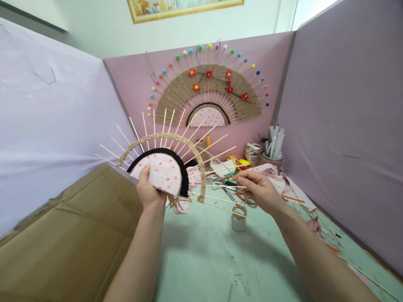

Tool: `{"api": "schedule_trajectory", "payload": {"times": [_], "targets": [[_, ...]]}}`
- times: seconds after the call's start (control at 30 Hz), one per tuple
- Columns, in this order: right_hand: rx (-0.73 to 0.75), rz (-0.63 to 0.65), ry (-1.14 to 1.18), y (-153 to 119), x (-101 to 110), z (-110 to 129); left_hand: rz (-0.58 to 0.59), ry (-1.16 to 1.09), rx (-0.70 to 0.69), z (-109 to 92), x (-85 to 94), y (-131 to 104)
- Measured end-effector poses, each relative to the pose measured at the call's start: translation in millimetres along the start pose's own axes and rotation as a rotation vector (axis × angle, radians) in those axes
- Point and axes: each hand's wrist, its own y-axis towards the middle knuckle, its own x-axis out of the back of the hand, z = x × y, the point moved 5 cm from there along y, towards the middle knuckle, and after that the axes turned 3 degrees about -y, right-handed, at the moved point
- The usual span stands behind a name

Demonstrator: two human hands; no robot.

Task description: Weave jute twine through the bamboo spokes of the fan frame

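In the head view, my left hand [149, 191] grips a half-round fan frame [159, 170], its thumb on the pink spotted fabric. A black band edges the fabric, and thin wooden sticks [154, 121] spread outward from it. Woven twine [176, 137] arches across the sticks, with loose strands hanging below the fabric's right end. At the right-hand stick tips, my right hand [260, 191] has its fingers pinched together. Whatever lies between them cannot be made out. Below those tips, a small coil of twine [239, 212] is on the green table.
A finished woven fan [208, 82] with coloured balls and red flowers hangs on the back panel. Scissors, fabric scraps and twine clutter the back right, near a jar of white strips [275, 147]. Cardboard [72, 235] lies at left; loose sticks [245, 264] lie in front.
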Motion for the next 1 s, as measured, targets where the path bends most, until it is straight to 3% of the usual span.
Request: {"api": "schedule_trajectory", "payload": {"times": [0.17,0.3,0.47,0.63,1.0], "targets": [[0.007,0.085,0.020,-2.2,-18.4,-2.5,0.025,-0.038,0.066,6.5,-2.3,-2.0],[0.093,0.097,-0.129,-9.3,-38.4,8.0,0.026,-0.037,0.106,14.3,-2.2,-6.0],[0.140,0.294,-0.270,-17.9,-65.4,11.6,0.032,-0.042,0.149,22.9,-2.0,-10.5],[0.081,0.231,-0.101,-13.1,-56.5,5.8,0.016,-0.043,0.098,16.5,-0.8,-5.5],[0.109,0.101,-0.195,-5.0,-31.1,8.6,-0.035,-0.013,-0.030,1.0,3.6,2.3]]}}
